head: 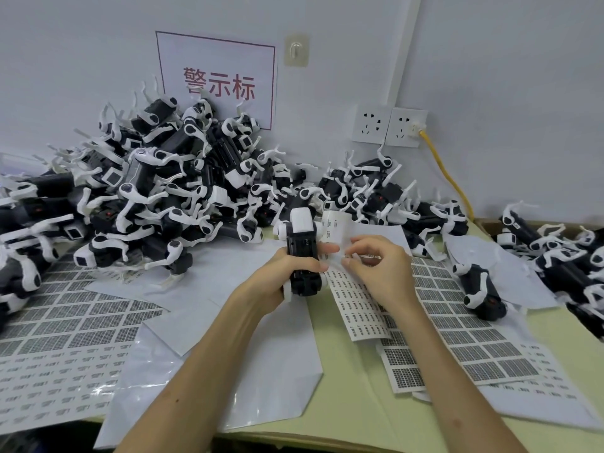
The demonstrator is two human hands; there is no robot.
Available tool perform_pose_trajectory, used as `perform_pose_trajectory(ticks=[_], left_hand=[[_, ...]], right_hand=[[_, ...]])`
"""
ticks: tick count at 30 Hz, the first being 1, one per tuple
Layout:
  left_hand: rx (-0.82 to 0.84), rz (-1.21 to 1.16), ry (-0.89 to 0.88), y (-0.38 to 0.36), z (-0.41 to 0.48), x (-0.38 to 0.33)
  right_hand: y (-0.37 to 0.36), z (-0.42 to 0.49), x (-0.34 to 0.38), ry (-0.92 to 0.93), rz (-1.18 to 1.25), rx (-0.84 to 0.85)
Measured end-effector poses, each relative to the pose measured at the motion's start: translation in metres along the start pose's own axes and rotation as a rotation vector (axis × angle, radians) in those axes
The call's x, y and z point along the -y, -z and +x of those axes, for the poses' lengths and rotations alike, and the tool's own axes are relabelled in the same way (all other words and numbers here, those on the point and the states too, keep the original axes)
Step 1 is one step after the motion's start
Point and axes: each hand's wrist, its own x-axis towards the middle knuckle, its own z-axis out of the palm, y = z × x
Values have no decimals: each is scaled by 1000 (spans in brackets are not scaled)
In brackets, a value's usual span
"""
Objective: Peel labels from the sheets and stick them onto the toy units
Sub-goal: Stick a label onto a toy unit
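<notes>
Toy unit (301,248) gripped by left hand (287,273); right hand (380,266) pinches label sheet (358,310)

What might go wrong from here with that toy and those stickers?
1. The right hand pinches at the loose label strip, which curls up; a pull might lift the whole strip instead of freeing one label.
2. The left hand grips the toy in mid-air, so a label could land crooked.
3. The toy pile sits close behind and might slide onto the sheets.

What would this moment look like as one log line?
phase: peeling | left hand: grips toy unit | right hand: pinches label sheet
</notes>
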Motion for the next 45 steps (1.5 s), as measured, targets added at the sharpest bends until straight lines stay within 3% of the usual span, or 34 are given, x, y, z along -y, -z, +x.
perform_pose_trajectory(ticks=[8, 19, 45], left_hand=[[125, -151, -6, -2, -2, -3], [110, 77, -61, -7, -3, -2], [3, -2, -35, -11, 2, 1]], right_hand=[[-6, -1, 0, 6, -18, -9], [-1, -1, -2, 60, -35, -104], [-6, -2, -4, 209, -146, -155]])
